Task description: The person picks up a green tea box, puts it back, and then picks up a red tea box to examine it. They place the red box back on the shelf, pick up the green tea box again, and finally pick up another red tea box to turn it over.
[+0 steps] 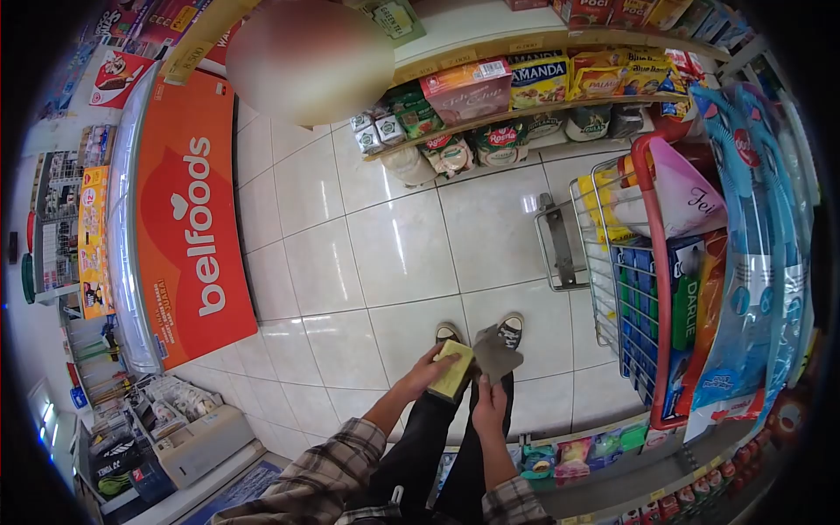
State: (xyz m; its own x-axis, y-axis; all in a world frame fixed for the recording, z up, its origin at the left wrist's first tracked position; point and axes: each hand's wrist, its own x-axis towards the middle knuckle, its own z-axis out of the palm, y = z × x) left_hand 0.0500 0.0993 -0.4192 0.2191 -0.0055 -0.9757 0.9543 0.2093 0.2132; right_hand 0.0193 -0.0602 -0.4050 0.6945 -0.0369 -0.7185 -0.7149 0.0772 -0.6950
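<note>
Low in the view, above my dark trousers and shoes, my left hand (423,374) is wrapped round a pale yellow box (454,371) with darker sides. My right hand (491,404) pinches the lower edge of a flat grey piece (498,353) with an irregular, notched outline; its kind I cannot tell. The grey piece is just right of the box and covers part of one shoe (512,330).
A basket cart with a red handle (661,350), loaded with packages, stands at the right. An orange freezer (188,227) lines the left. Shelves of packets (536,80) run along the top, and hanging packets (573,457) line the bottom right. Tiled floor (398,245) lies between.
</note>
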